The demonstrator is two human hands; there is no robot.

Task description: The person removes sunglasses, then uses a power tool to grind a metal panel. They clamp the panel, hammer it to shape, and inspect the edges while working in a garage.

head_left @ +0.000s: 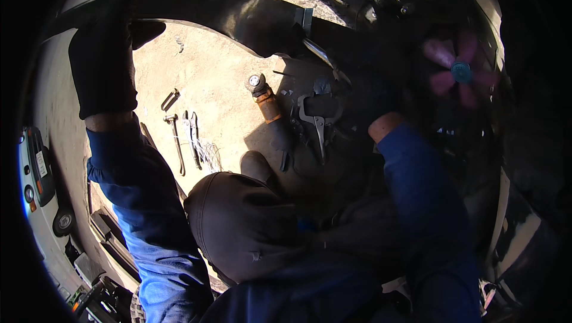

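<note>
So the dark curved panel (208, 6) runs across the top of the floor (208, 85), left hand (109, 55) gloved and gripping it near its left end. Right hand (366, 94) is in deep shadow by a silver tool handle (320, 52) at the panel's right end, can't tell what those fingers are doing. Grinder (269, 105), clamp (320, 122) and hammer (177, 144) lie on the floor past the panel's inner edge.
</note>
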